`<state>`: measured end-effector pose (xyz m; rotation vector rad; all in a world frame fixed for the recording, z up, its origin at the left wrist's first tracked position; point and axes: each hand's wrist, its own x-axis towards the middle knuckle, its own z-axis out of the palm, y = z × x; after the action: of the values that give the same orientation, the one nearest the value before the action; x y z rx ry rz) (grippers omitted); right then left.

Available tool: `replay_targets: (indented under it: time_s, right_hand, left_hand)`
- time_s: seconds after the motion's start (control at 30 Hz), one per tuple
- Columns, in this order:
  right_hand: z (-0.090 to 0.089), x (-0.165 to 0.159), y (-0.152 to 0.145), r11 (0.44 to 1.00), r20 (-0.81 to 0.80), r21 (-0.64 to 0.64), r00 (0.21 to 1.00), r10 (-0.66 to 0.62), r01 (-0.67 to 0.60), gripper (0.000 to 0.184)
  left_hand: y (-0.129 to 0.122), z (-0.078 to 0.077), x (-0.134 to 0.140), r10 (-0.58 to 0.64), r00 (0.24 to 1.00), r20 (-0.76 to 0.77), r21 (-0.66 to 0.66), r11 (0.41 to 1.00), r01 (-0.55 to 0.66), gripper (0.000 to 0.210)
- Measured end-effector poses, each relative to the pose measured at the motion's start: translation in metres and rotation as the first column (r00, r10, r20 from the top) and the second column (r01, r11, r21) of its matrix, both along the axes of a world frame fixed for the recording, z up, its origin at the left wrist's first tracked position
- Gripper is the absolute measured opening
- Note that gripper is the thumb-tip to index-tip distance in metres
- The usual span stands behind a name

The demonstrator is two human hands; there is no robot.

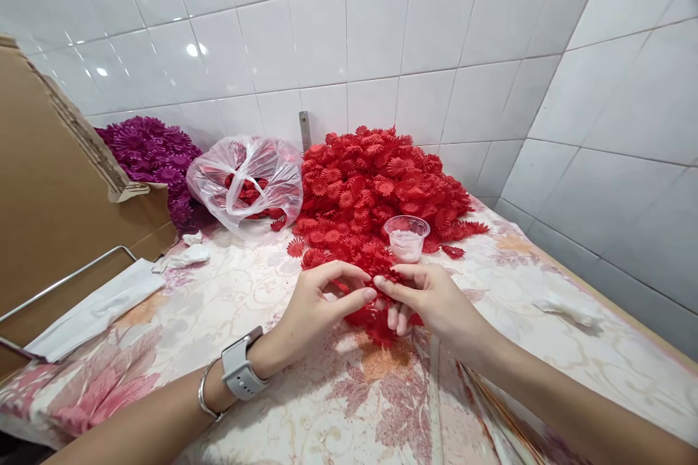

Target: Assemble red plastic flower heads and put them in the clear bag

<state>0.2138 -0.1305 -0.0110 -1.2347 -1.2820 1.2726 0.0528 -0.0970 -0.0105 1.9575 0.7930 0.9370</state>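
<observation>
Over the front of a big pile of red artificial flowers (376,174), my two hands meet fingertip to fingertip. My left hand (335,294) is closed in a pinch, thumb and forefinger at the edge of red petals. My right hand (428,298) pinches the same red flower between thumb and fingers, its other fingers curled beneath. Much of that flower is hidden by the fingers and blends into the red pieces behind. Just beyond my right hand stands a small clear plastic cup (406,238) with a whitish substance inside.
A tied clear plastic bag (248,185) with red flowers sits left of the pile, beside purple flowers (155,156). An opened cardboard box (65,152) blocks the far left. Thin sticks (499,414) lie near my right forearm on the floral tablecloth (229,298). Tiled walls (376,29) close off the back and right.
</observation>
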Motion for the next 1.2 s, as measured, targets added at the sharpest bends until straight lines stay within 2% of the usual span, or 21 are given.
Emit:
replay_targets:
  time_s: [0.13, 0.3, 0.43, 0.57, 0.67, 0.77, 0.83, 0.9, 1.0, 1.1, 1.17, 1.2]
  right_hand:
    - [-0.004, -0.002, -0.001, 0.997, 0.033, 0.037, 0.997, -0.074, 0.073, 0.039]
    - [-0.009, -0.003, -0.001, 0.999, 0.035, 0.041, 0.999, 0.017, -0.019, 0.041]
    - [-0.007, -0.004, -0.001, 0.994, 0.053, 0.054, 0.995, 0.089, -0.092, 0.043]
    - [-0.007, -0.005, -0.002, 0.995, 0.178, 0.066, 0.982, 0.064, -0.076, 0.03]
    - [-0.007, -0.005, -0.003, 0.984, 0.323, 0.161, 0.946, 0.021, -0.076, 0.02]
    - [-0.006, -0.006, -0.006, 0.949, 0.472, 0.3, 0.88, -0.057, -0.099, 0.018]
    - [-0.005, -0.009, -0.01, 0.924, 0.561, 0.361, 0.821, -0.108, -0.126, 0.022]
    - [-0.006, -0.012, -0.014, 0.914, 0.645, 0.381, 0.748, -0.158, -0.135, 0.023]
    - [-0.008, -0.017, -0.018, 0.926, 0.754, 0.358, 0.623, -0.21, -0.122, 0.02]
    - [-0.008, -0.018, -0.019, 0.945, 0.833, 0.316, 0.502, -0.232, -0.087, 0.019]
    - [-0.006, -0.015, -0.017, 0.943, 0.823, 0.331, 0.502, -0.267, -0.041, 0.02]
    - [-0.005, -0.013, -0.016, 0.936, 0.786, 0.352, 0.549, -0.282, -0.023, 0.021]
  left_hand:
    - [-0.001, -0.003, 0.001, -0.032, 0.999, 0.009, -0.045, 0.998, 0.032, 0.017]
    - [-0.001, -0.003, 0.001, -0.06, 0.998, -0.004, -0.086, 0.995, 0.059, 0.019]
    - [-0.002, 0.0, 0.002, -0.015, 0.998, -0.056, 0.007, 1.0, 0.015, 0.014]
    - [0.001, 0.0, 0.0, 0.104, 0.987, -0.121, 0.155, 0.984, -0.084, 0.013]
    - [0.003, -0.003, -0.001, 0.193, 0.947, -0.258, 0.374, 0.923, -0.086, 0.012]
    - [0.003, -0.004, -0.002, 0.33, 0.873, -0.359, 0.604, 0.795, -0.052, 0.016]
    - [0.0, -0.005, -0.001, 0.426, 0.829, -0.362, 0.694, 0.717, -0.065, 0.016]
    - [-0.003, -0.005, 0.001, 0.491, 0.794, -0.359, 0.743, 0.666, -0.075, 0.015]
    - [-0.006, -0.005, 0.004, 0.549, 0.738, -0.393, 0.781, 0.623, -0.047, 0.013]
    - [-0.004, -0.005, 0.002, 0.59, 0.668, -0.454, 0.793, 0.609, 0.001, 0.012]
    - [0.001, -0.004, -0.001, 0.62, 0.621, -0.479, 0.785, 0.62, -0.013, 0.012]
    - [0.003, -0.003, -0.003, 0.631, 0.608, -0.483, 0.776, 0.63, -0.038, 0.012]
